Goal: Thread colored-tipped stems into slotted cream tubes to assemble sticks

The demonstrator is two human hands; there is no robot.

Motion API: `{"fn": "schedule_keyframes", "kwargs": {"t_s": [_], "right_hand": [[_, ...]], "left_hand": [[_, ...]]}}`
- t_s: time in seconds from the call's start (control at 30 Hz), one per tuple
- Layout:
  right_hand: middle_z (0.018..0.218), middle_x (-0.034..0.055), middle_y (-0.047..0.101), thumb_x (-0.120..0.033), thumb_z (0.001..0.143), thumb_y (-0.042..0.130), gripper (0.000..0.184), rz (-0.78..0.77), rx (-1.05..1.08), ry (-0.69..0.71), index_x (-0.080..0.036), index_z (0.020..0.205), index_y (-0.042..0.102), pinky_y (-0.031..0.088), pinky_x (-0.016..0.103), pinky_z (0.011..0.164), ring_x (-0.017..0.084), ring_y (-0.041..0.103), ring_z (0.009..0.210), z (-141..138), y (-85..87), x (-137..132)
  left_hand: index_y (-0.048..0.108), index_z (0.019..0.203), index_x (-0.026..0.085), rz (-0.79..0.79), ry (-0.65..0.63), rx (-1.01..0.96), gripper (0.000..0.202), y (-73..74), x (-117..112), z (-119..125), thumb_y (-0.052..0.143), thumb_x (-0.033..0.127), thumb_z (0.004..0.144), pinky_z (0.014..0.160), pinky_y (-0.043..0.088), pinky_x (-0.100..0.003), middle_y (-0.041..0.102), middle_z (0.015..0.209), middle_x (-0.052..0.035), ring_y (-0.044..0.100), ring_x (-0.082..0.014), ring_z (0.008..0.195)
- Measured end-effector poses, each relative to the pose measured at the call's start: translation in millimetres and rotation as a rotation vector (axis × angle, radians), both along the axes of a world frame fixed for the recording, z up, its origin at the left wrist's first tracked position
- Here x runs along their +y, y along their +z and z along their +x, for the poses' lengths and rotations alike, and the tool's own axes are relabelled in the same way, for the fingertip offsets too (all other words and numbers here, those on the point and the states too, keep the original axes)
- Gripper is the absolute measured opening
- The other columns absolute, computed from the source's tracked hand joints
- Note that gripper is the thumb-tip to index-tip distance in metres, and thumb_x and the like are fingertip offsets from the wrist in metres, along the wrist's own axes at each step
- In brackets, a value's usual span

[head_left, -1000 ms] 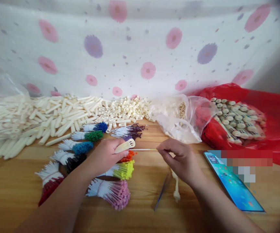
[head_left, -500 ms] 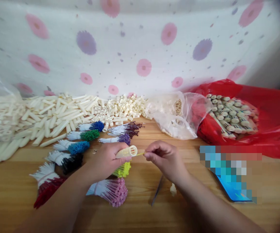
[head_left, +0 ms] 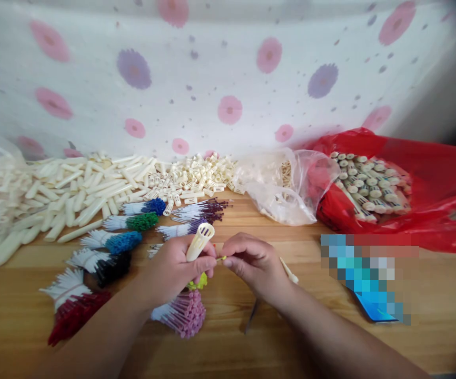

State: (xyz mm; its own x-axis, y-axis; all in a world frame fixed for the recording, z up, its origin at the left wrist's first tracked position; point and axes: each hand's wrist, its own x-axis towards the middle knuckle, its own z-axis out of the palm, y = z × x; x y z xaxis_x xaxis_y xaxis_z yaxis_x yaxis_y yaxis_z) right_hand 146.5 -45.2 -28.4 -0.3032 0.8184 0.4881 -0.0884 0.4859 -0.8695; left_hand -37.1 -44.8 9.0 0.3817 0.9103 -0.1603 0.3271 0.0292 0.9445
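Since half a second ago, the slotted tube (head_left: 200,243) has tipped more upright and the right hand (head_left: 254,263) has drawn closer to the left hand (head_left: 178,266). The tube is smooth cream plastic, round-mouthed, with narrow slots near its open end; it sits in the left hand's grasp between thumb and fingers, mouth upward. Just right of it, the right thumb and forefinger pinch a thin yellow-tipped stick (head_left: 221,258), mostly hidden by fingers. Both wrists angle inward, knuckles up.

The left hand covers part of the yellow bundle (head_left: 197,282); below the grip lies the pink bundle (head_left: 190,315). A slim dark tool (head_left: 251,317) is partly hidden beneath the right wrist. Beyond the grip are heaped slotted caps (head_left: 196,176); farther right, a crinkled red plastic bag (head_left: 445,195).
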Motion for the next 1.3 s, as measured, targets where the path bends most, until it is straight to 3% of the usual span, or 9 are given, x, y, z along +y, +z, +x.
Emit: {"fn": "schedule_keyframes", "kwargs": {"t_s": [0.07, 0.17, 0.33, 0.43, 0.6, 0.73, 0.93, 1.1, 1.3], "right_hand": [[0.079, 0.0021, 0.062, -0.021, 0.084, 0.061, 0.002, -0.005, -0.035, 0.007, -0.02, 0.084, 0.063, 0.049, 0.028, 0.066, 0.013, 0.058, 0.073, 0.6, 1.7, -1.8], [0.082, 0.0021, 0.062, -0.019, 0.087, 0.055, 0.004, 0.008, 0.018, -0.049, -0.021, 0.088, 0.059, 0.049, 0.028, 0.066, 0.014, 0.059, 0.074, 8.8, 12.2, -6.1], [0.079, 0.0028, 0.062, -0.016, 0.085, 0.056, 0.009, 0.296, 0.336, -0.389, -0.022, 0.09, 0.06, 0.051, 0.033, 0.064, 0.018, 0.061, 0.075, 35.6, 40.7, -23.4], [0.076, 0.0041, 0.063, -0.017, 0.084, 0.057, 0.01, 0.395, 0.24, -0.446, -0.022, 0.092, 0.059, 0.053, 0.036, 0.063, 0.02, 0.063, 0.072, 43.9, 52.4, -39.7], [0.084, 0.005, 0.067, 0.0, 0.076, 0.055, 0.029, 0.448, -0.193, -0.306, -0.021, 0.096, 0.055, 0.057, 0.029, 0.066, 0.016, 0.065, 0.08, 42.1, 70.0, -52.6], [0.082, 0.007, 0.068, -0.001, 0.076, 0.055, 0.023, 0.593, -0.264, -0.272, -0.017, 0.092, 0.056, 0.058, 0.025, 0.067, 0.014, 0.066, 0.076, 35.6, 75.3, -46.4], [0.077, 0.008, 0.066, 0.001, 0.075, 0.056, 0.02, 0.59, -0.249, -0.331, -0.014, 0.088, 0.056, 0.056, 0.025, 0.066, 0.014, 0.065, 0.073, 26.4, 67.0, -42.8], [0.082, 0.0065, 0.065, 0.001, 0.077, 0.055, 0.02, 0.513, -0.233, -0.325, -0.014, 0.091, 0.057, 0.053, 0.026, 0.067, 0.013, 0.062, 0.077, 26.1, 57.4, -35.5], [0.097, 0.0073, 0.063, -0.004, 0.081, 0.057, 0.023, 0.479, -0.363, -0.3, -0.015, 0.102, 0.061, 0.051, 0.028, 0.074, 0.015, 0.058, 0.087, 23.8, 39.0, -25.5]], "left_hand": [[0.058, 0.075, 0.018, 0.054, -0.035, 0.029, 0.02, -2.1, 1.3, -1.1, 0.058, 0.037, 0.078, 0.048, 0.042, -0.021, 0.062, 0.062, 0.0017, 0.053, -0.0114, 0.05], [0.061, 0.078, 0.018, 0.381, 0.044, 0.195, 0.016, -6.1, 7.5, -7.4, 0.057, 0.034, 0.08, 0.058, 0.044, -0.023, 0.064, 0.07, 0.0006, 0.058, -0.0138, 0.063], [0.061, 0.074, 0.018, 0.761, 0.085, 0.318, 0.009, -11.0, 20.1, -22.5, 0.056, 0.023, 0.08, 0.063, 0.041, -0.024, 0.061, 0.069, 0.0014, 0.056, -0.013, 0.065], [0.059, 0.076, 0.018, 0.792, -0.015, 0.286, 0.009, -13.1, 22.5, -25.1, 0.057, 0.025, 0.082, 0.063, 0.04, -0.024, 0.059, 0.07, 0.0015, 0.054, -0.0127, 0.065], [0.058, 0.081, 0.018, 0.823, -0.15, 0.169, 0.009, -14.8, 19.9, -19.0, 0.055, 0.025, 0.086, 0.065, 0.041, -0.025, 0.057, 0.074, 0.0001, 0.052, -0.0128, 0.069], [0.056, 0.082, 0.019, 0.782, -0.23, 0.213, 0.009, -12.8, 18.0, -13.4, 0.051, 0.025, 0.087, 0.065, 0.041, -0.027, 0.055, 0.075, -0.0008, 0.051, -0.014, 0.07], [0.056, 0.082, 0.018, 0.79, -0.261, 0.288, 0.018, -11.2, 18.5, -9.7, 0.048, 0.033, 0.089, 0.066, 0.042, -0.027, 0.055, 0.076, -0.0018, 0.052, -0.0153, 0.071], [0.056, 0.1, 0.017, 0.784, -0.275, 0.356, 0.044, -7.3, 16.4, -11.0, 0.033, 0.053, 0.091, 0.075, 0.042, -0.032, 0.055, 0.09, -0.0065, 0.052, -0.02, 0.085], [0.055, 0.105, 0.016, 0.835, -0.244, 0.397, 0.046, -8.1, 13.5, -10.9, 0.027, 0.05, 0.093, 0.077, 0.041, -0.032, 0.051, 0.094, -0.0072, 0.049, -0.0201, 0.088]]}}
